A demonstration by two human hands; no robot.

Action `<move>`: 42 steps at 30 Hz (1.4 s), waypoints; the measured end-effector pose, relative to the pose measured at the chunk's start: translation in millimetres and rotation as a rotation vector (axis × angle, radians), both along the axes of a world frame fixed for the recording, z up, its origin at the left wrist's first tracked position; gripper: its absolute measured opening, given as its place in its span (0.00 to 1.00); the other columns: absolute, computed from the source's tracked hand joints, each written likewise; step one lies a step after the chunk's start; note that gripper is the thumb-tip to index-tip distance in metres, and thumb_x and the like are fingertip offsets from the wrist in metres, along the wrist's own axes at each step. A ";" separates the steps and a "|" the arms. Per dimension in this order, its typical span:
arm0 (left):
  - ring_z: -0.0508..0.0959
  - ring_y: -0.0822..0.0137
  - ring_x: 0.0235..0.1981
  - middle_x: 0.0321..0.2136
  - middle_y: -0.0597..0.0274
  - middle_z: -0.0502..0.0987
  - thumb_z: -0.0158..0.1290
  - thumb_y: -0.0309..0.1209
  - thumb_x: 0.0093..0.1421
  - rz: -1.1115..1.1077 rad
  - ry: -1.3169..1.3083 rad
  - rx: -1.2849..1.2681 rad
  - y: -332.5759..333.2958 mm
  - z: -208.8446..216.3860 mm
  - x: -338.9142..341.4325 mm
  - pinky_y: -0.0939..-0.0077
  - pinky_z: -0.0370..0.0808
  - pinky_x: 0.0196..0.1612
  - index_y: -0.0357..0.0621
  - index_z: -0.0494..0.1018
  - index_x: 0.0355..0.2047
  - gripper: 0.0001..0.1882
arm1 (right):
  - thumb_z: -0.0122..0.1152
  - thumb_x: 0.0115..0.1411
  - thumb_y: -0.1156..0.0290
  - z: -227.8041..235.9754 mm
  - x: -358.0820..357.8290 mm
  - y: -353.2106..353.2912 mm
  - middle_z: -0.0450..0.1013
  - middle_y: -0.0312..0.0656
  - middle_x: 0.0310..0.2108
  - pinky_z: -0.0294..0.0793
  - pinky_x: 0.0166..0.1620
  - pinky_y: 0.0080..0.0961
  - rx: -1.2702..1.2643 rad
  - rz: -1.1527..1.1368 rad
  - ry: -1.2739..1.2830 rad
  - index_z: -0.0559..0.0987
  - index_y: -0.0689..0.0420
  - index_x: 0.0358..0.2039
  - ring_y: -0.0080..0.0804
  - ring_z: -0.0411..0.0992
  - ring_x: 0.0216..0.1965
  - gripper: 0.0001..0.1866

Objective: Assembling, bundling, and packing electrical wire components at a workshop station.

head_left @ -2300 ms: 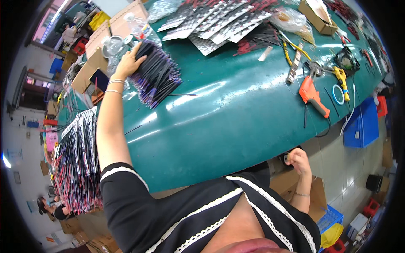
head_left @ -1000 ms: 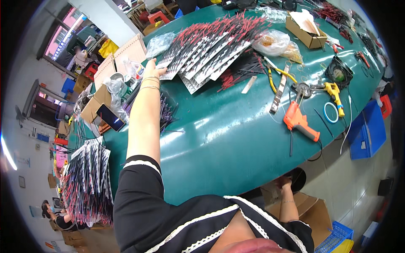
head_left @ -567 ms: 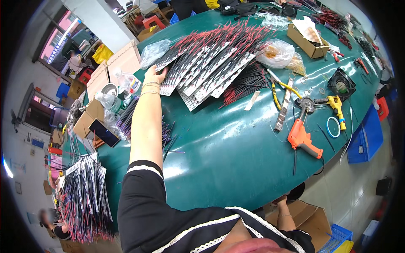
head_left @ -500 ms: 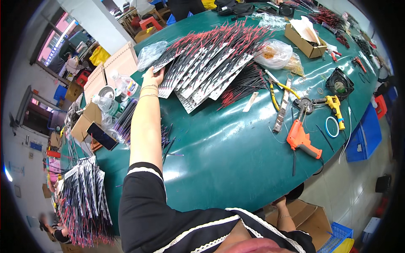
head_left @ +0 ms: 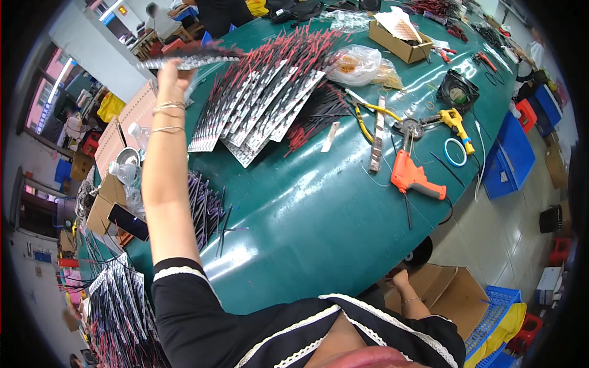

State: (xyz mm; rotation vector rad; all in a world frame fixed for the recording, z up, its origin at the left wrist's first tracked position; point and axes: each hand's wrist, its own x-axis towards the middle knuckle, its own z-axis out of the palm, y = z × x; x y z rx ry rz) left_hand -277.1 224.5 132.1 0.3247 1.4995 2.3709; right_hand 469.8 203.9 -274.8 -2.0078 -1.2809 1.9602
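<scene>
My left hand (head_left: 174, 75), arm stretched far forward, is closed around the edge of a white strip set with black and red wires (head_left: 199, 60). The strip is lifted above the table, and its wire ends are blurred. Beside it lies a large overlapping pile of similar wire strips (head_left: 257, 104), white faces up, with red-tipped black wires fanning out at the far side. My right hand (head_left: 399, 279) is low, beyond the table's near edge and above an open cardboard box (head_left: 445, 294). Its fingers are too small and hidden to read.
On the green table (head_left: 294, 239) lie an orange glue gun (head_left: 412, 176), a yellow tool (head_left: 457, 130), a black fan (head_left: 458, 89) and a phone (head_left: 129, 221). Plastic bottles (head_left: 126, 173) and loose purple-black wires (head_left: 202, 205) are left. More wire strips (head_left: 123, 306) hang at lower left.
My left hand has lifted the wire strip off the pile's left side, up and to the left. The whole view has shifted, so the table things appear farther left.
</scene>
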 end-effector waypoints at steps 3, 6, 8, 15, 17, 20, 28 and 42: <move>0.75 0.53 0.30 0.31 0.49 0.70 0.43 0.21 0.50 -0.027 0.288 -0.145 -1.7 51.9 62.6 0.55 0.76 0.35 0.33 0.62 0.34 0.10 | 0.47 0.52 0.75 -2.1 13.9 -6.1 0.73 0.50 0.25 0.71 0.17 0.27 -0.010 0.018 -0.058 0.73 0.67 0.32 0.37 0.72 0.16 0.10; 0.74 0.56 0.32 0.32 0.50 0.70 0.43 0.21 0.51 0.042 0.326 -0.180 -32.2 99.0 86.0 0.59 0.76 0.34 0.33 0.62 0.35 0.10 | 0.47 0.51 0.77 7.2 21.3 -1.6 0.71 0.46 0.21 0.69 0.16 0.25 -0.025 0.011 -0.061 0.72 0.65 0.29 0.35 0.71 0.15 0.07; 0.74 0.55 0.33 0.33 0.49 0.70 0.43 0.20 0.51 0.003 0.364 -0.129 -50.0 116.1 78.8 0.59 0.76 0.36 0.32 0.61 0.36 0.11 | 0.47 0.51 0.78 13.1 35.1 1.8 0.70 0.43 0.18 0.68 0.15 0.23 -0.036 -0.020 -0.057 0.72 0.64 0.26 0.33 0.70 0.14 0.05; 0.74 0.59 0.38 0.36 0.50 0.72 0.44 0.22 0.53 -0.207 0.229 0.233 -135.0 67.6 216.0 0.66 0.74 0.42 0.30 0.62 0.41 0.14 | 0.48 0.54 0.76 61.5 88.4 53.5 0.71 0.42 0.25 0.70 0.26 0.21 0.828 -0.487 -0.158 0.72 0.63 0.31 0.26 0.68 0.22 0.06; 0.75 0.62 0.36 0.35 0.53 0.73 0.44 0.23 0.53 -0.206 0.153 0.243 -165.7 36.4 260.0 0.69 0.75 0.39 0.30 0.64 0.40 0.13 | 0.48 0.55 0.76 84.2 80.1 82.1 0.72 0.43 0.29 0.70 0.34 0.21 1.088 -0.476 -0.171 0.71 0.65 0.36 0.27 0.69 0.29 0.09; 0.71 0.56 0.44 0.45 0.47 0.67 0.40 0.23 0.54 -0.181 -0.048 0.286 -195.3 -10.5 326.7 0.63 0.71 0.46 0.30 0.56 0.50 0.22 | 0.49 0.56 0.77 163.7 29.0 111.1 0.71 0.44 0.34 0.69 0.40 0.21 1.374 -0.405 0.019 0.72 0.64 0.39 0.27 0.70 0.35 0.10; 0.68 0.55 0.47 0.49 0.47 0.64 0.41 0.24 0.51 -0.315 -0.333 0.261 -273.0 -126.8 427.6 0.60 0.68 0.50 0.33 0.52 0.54 0.27 | 0.51 0.40 0.78 254.9 -80.2 148.2 0.67 0.48 0.43 0.60 0.52 0.34 1.642 0.624 0.016 0.67 0.58 0.48 0.44 0.64 0.47 0.28; 0.69 0.53 0.46 0.46 0.46 0.66 0.42 0.25 0.51 -0.289 -0.420 0.282 -302.1 -145.1 459.3 0.59 0.67 0.50 0.31 0.55 0.51 0.25 | 0.49 0.37 0.78 262.4 -67.8 198.2 0.72 0.46 0.35 0.67 0.42 0.25 1.302 0.300 0.152 0.72 0.59 0.41 0.36 0.70 0.37 0.25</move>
